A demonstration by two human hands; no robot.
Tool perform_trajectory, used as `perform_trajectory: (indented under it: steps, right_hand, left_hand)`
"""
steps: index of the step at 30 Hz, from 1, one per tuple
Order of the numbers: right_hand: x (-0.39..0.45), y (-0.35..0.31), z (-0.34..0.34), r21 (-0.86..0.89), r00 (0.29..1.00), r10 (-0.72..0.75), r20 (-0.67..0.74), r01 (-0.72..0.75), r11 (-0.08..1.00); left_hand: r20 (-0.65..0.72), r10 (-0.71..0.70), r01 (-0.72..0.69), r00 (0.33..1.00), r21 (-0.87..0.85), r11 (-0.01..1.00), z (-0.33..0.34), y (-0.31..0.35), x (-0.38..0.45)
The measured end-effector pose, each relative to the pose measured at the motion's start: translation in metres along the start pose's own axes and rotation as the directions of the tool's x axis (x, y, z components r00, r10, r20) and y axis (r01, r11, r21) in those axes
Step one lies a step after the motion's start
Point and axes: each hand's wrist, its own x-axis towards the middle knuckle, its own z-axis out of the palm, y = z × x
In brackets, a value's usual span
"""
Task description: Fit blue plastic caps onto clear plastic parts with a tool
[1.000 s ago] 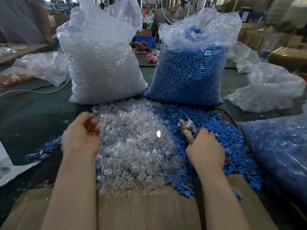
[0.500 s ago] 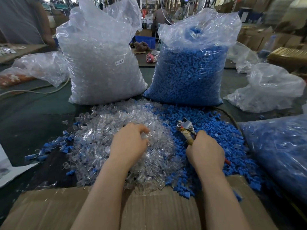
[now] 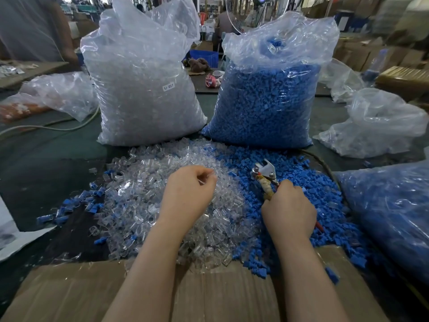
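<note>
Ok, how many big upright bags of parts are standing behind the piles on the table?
2. The bag of clear parts stands at the back left, and the bag of blue caps stands beside it on the right. Other bags lie slumped at the sides.

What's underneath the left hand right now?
The left hand hovers over the pile of clear parts, fingers curled round one small clear piece. The parts directly beneath the palm are hidden.

Left hand (image 3: 189,190) pinches clear part (image 3: 204,180); right hand (image 3: 289,209) grips pliers (image 3: 264,174).
</note>
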Motion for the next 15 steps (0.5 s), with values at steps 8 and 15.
perform_trajectory:
  steps: [8, 15]
  right_hand:
    - [0.001, 0.002, 0.001, 0.032, 0.994, -0.029, 0.110, 0.025, 0.999]
    - [0.000, 0.001, 0.000, 0.096, 0.997, -0.015, 0.071, 0.008, 0.995]
  left_hand:
    - [0.010, -0.111, 0.110, 0.994, -0.258, 0.960, 0.006, 0.004, -0.001]
    - [0.073, -0.106, 0.127, 0.992, -0.422, 0.897, 0.008, 0.011, -0.005]
